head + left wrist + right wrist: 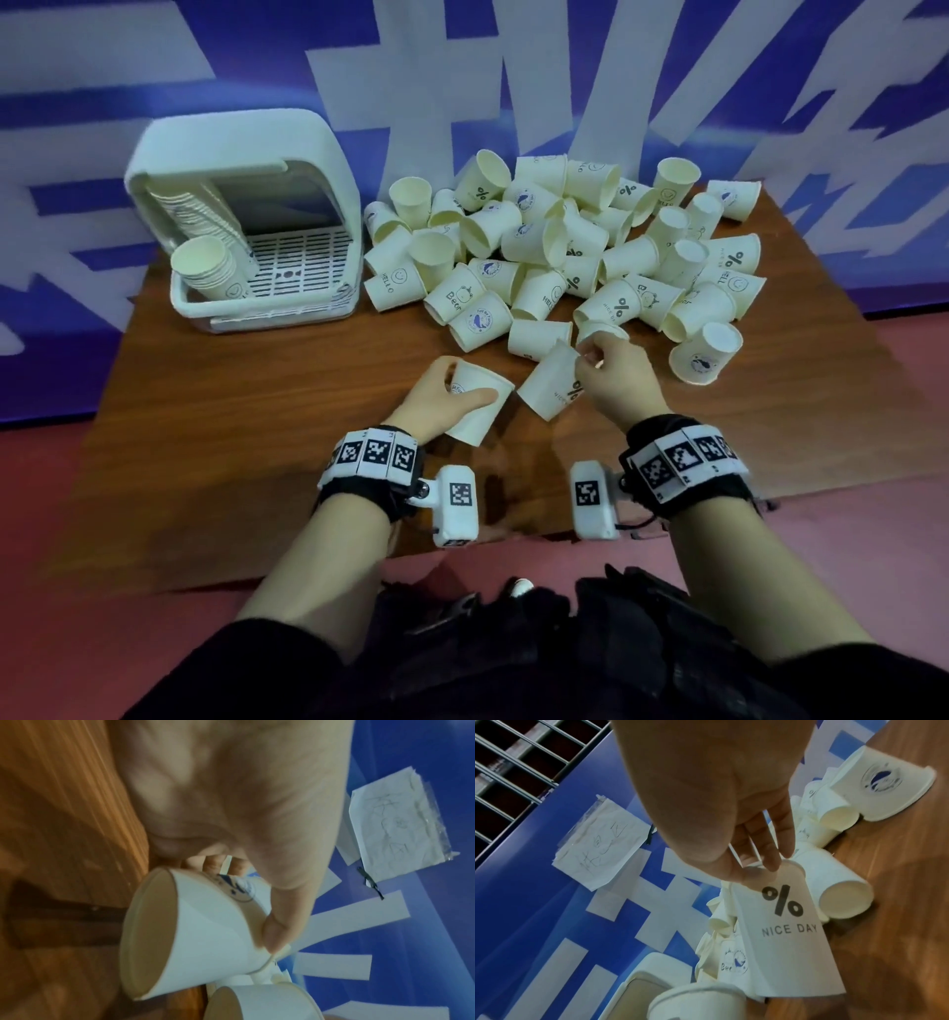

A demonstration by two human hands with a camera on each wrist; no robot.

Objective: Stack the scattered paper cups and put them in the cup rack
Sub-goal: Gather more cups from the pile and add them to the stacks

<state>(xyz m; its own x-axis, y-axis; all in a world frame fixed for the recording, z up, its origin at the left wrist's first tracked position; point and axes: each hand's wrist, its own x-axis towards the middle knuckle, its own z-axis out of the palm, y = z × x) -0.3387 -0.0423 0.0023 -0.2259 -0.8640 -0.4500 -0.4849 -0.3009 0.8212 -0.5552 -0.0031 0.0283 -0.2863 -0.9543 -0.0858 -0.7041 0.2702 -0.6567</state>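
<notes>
My left hand (445, 394) grips a white paper cup (480, 406) round its wall, mouth toward me, just above the wooden table (257, 411); the left wrist view shows thumb and fingers curled round this cup (205, 939). My right hand (611, 375) pinches the base of a second cup (552, 385) printed "% NICE DAY" (788, 933), tilted with its mouth toward the left-hand cup. Behind lies a heap of scattered cups (565, 246). The white cup rack (246, 221) stands at the back left and holds a leaning stack of cups (205, 267).
A blue and white wall banner (462, 77) rises right behind the table. One lone cup (706, 354) lies to the right of my right hand. The table's front edge (308, 560) runs just below my wrists. A taped paper note (598, 845) hangs on the banner.
</notes>
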